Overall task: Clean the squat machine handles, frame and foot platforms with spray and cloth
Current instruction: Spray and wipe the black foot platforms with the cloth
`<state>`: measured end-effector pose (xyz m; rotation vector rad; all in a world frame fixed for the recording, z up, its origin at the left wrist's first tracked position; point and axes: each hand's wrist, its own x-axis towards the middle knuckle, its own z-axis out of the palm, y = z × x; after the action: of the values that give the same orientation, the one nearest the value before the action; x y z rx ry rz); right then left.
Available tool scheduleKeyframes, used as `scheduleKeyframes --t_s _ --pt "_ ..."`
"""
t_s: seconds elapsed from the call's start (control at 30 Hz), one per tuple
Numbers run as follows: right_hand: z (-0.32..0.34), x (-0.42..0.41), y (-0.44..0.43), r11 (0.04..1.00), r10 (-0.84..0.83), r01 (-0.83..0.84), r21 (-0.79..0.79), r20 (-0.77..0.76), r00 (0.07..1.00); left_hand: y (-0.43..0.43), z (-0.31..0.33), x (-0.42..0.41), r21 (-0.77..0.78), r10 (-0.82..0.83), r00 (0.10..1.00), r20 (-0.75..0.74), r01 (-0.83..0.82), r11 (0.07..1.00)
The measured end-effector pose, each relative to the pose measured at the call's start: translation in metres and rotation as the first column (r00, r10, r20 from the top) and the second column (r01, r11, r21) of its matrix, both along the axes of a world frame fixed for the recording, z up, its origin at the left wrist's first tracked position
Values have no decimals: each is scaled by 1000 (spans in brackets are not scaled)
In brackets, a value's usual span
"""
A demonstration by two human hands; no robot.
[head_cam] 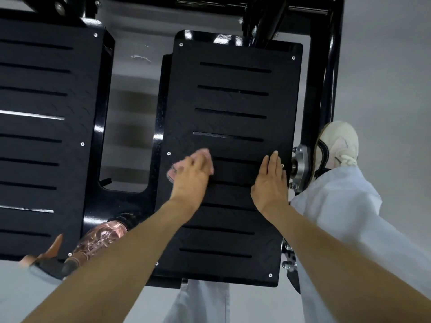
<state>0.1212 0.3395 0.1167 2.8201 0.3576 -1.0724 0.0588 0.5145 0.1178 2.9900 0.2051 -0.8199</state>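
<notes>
Two black slotted foot platforms lie below me, the left platform (42,101) and the right platform (233,101). My left hand (191,180) grips a bunched pink cloth (203,153) and holds it against the middle of the right platform, near its left edge; the hand and cloth are blurred. My right hand (271,183) lies flat on the same platform's right edge with straight fingers. A copper-pink spray bottle (98,241) lies between the platforms at the lower left, partly behind my left forearm.
The black machine frame (326,78) runs along the right side and the top. A metal bearing bracket with bolts (300,169) sticks out beside my right hand. My white shoe (335,145) and light trouser leg stand on the grey floor to the right.
</notes>
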Motion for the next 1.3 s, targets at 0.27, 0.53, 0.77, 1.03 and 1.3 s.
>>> scheduleKeyframes --t_s 0.27,0.53,0.77,1.03,1.3 --pt "5 -13 10 990 -138 137 -18 -9 990 24 1 -10 135 15 1000 -13 -13 991" --pt "5 -30 -3 997 -47 45 -61 -36 998 -22 -4 0 -62 180 983 28 -178 982" --pt "3 -32 7 994 -108 107 -30 -33 994 13 -9 -6 25 -129 989 69 127 992" --pt "3 -41 -13 991 -132 132 -13 -28 991 -32 -5 1 -63 273 960 68 -269 961" --pt "-1 -34 -35 990 -125 126 67 -20 992 -98 -6 32 -297 11 989 145 33 954"
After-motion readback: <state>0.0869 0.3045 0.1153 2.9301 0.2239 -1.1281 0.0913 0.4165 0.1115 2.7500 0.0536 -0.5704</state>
